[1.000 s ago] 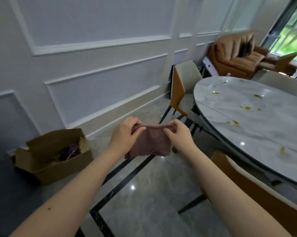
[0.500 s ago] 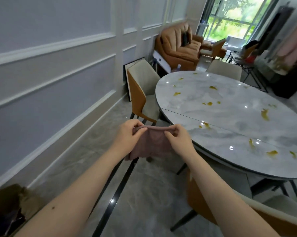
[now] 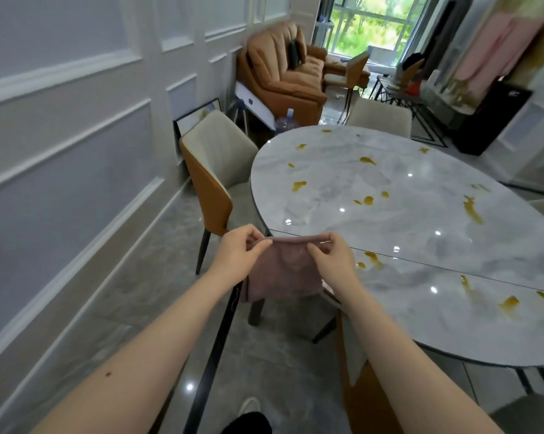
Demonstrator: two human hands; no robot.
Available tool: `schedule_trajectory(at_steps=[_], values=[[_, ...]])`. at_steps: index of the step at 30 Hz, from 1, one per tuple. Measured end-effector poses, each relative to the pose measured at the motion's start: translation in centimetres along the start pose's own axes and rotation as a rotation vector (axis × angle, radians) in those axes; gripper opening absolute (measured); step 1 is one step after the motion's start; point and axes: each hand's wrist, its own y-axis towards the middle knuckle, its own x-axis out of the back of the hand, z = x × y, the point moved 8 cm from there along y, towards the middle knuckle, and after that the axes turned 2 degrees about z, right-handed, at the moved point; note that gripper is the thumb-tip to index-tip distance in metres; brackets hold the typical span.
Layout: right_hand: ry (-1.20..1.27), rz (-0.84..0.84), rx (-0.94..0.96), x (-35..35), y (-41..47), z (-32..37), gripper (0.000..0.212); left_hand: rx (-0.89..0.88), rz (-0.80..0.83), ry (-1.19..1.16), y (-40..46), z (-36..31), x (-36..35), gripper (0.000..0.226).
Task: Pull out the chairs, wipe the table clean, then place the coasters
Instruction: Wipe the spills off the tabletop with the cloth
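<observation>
Two hands are holding a pinkish cloth (image 3: 281, 274) up in the air, just beside the near edge of the marble worktop (image 3: 421, 214). Left hand (image 3: 238, 256) and right hand (image 3: 333, 261) are each pinching its top hem between thumb and fingers. Yellow stains (image 3: 298, 185) are dotting the worktop; a chair (image 3: 214, 170) is sitting tucked against its left side.

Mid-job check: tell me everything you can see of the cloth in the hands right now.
The cloth is a dusty pink-brown rag, soft and slightly textured like microfibre, apparently folded double. It hangs upright in the air, its top edge stretched between the left hand and right hand, which pinch its upper corners. Its lower edge dangles free, just off the near-left rim of the marble table, not touching it.
</observation>
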Motion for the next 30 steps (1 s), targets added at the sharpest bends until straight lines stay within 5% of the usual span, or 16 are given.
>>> schedule_trajectory(at_steps=[12,21,30], values=[[-0.001,-0.015,-0.156,-1.3,19.9,-1.8,0.012,0.082,0.117,-0.043,20.4,3.6,-5.6,0.009],[-0.088,-0.197,-0.304,-2.7,31.9,-5.2,0.023,0.158,0.192,-0.115,33.3,8.5,-11.5,0.017],[-0.596,-0.116,-0.452,-12.6,36.4,-10.8,0.051,-0.139,0.484,0.496,42.5,15.1,-15.7,0.05]])
